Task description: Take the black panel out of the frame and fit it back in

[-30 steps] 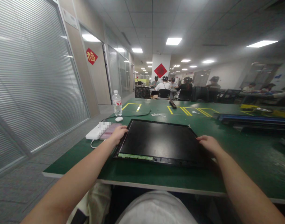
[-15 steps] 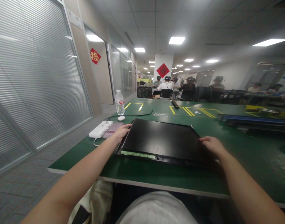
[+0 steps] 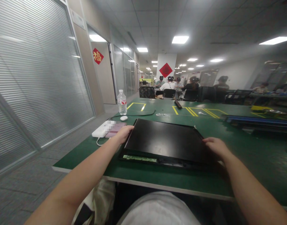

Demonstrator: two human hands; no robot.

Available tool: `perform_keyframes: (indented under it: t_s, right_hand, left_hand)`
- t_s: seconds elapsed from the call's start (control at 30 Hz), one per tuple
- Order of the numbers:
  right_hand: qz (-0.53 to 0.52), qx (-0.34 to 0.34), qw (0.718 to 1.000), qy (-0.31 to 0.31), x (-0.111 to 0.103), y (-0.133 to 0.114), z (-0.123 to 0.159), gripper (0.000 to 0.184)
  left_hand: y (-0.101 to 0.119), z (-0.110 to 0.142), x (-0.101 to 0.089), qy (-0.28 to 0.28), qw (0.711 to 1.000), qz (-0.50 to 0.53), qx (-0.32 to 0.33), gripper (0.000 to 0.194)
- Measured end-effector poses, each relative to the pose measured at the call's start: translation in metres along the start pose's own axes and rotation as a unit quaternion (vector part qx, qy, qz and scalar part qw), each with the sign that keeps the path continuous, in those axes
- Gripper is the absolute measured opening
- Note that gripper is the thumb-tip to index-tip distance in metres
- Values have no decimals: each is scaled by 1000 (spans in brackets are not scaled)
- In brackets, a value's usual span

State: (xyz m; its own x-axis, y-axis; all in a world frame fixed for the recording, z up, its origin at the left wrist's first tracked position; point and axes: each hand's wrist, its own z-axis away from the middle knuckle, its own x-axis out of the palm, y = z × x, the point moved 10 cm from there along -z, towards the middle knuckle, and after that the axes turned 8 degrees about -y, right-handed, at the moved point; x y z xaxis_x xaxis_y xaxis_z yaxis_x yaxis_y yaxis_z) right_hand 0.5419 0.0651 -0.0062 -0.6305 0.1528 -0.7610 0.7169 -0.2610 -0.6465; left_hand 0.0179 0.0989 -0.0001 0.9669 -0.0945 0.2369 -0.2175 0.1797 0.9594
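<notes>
A black LCD panel (image 3: 164,137) lies over a shallow black frame (image 3: 176,163) on the green table in front of me. Along the near left edge shows a narrow green circuit board strip (image 3: 140,158). My left hand (image 3: 125,133) is closed on the panel's left edge, its fingertips partly hidden behind that edge. At the opposite side, my right hand (image 3: 216,147) grips the right edge, thumb and fingers together. The near edge of the panel sits slightly above the strip, with a dark gap between them.
Left of the panel are a white power bank (image 3: 103,128), a phone (image 3: 115,128), a white oval case (image 3: 124,118) and a water bottle (image 3: 122,102). A dark bar (image 3: 178,104) and yellow tape marks (image 3: 192,111) lie beyond. Long dark strips (image 3: 248,121) are at right. Several people sit farther back.
The panel's near edge has risen a little from the frame, widening the gap above the green strip. My left fingers have curled closer around its edge. The whole view has shifted slightly.
</notes>
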Motion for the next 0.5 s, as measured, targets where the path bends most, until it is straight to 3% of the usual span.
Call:
perform_keyframes:
  t_s: [0.07,0.23,0.5]
  right_hand:
    - [-1,-3,1000,3,-1,0,0,30]
    - [-11,-2,1000,8,0,3,-3,28]
    - [-71,-2,997,33,-3,8,-7,37]
  left_hand:
    - [4,1,-3,7,999,-24,22,24]
    - [8,7,8,-44,997,-46,33,51]
    - [23,12,24,-101,990,-25,92,53]
